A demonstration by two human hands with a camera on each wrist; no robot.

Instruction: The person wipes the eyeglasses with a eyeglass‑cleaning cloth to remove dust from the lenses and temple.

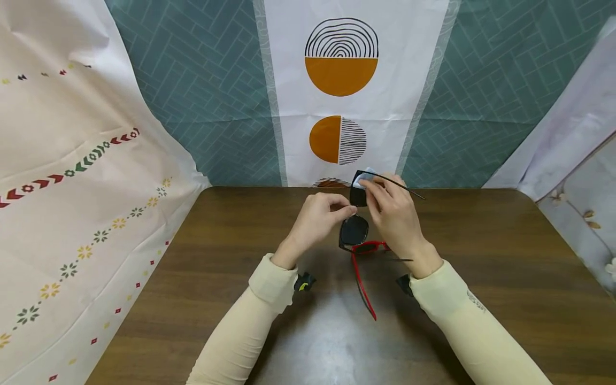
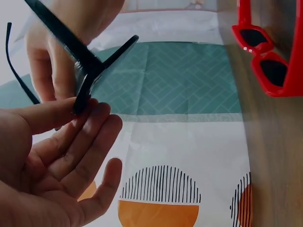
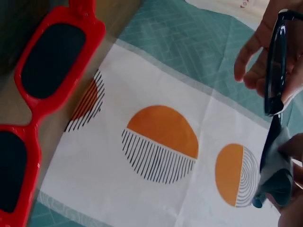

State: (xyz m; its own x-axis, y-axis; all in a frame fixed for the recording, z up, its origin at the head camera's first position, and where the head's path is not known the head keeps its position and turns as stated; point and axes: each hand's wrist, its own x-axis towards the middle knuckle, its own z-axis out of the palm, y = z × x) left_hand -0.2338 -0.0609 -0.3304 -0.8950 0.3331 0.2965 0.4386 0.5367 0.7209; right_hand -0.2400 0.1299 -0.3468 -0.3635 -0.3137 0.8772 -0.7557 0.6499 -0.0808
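Black sunglasses (image 1: 354, 231) with dark lenses are held up above the table, their temples unfolded and pointing right. My left hand (image 1: 320, 215) pinches the frame near the bridge between thumb and fingertips. With my right hand (image 1: 395, 214) I pinch a small light-blue cloth (image 1: 368, 176) against the farther lens. In the right wrist view the cloth (image 3: 279, 168) wraps over that lens, partly covered by the fingers. Below, red sunglasses (image 1: 368, 247) lie on the table, one temple stretching toward me; the right hand hides part of them in the head view.
The brown wooden table (image 1: 231, 256) carries everything. Behind it hangs a green and white patterned cloth (image 1: 207, 107) with orange half-circles. A cream patterned cloth (image 1: 96, 176) drapes along the left side, and a pale floral one (image 1: 577, 182) along the right.
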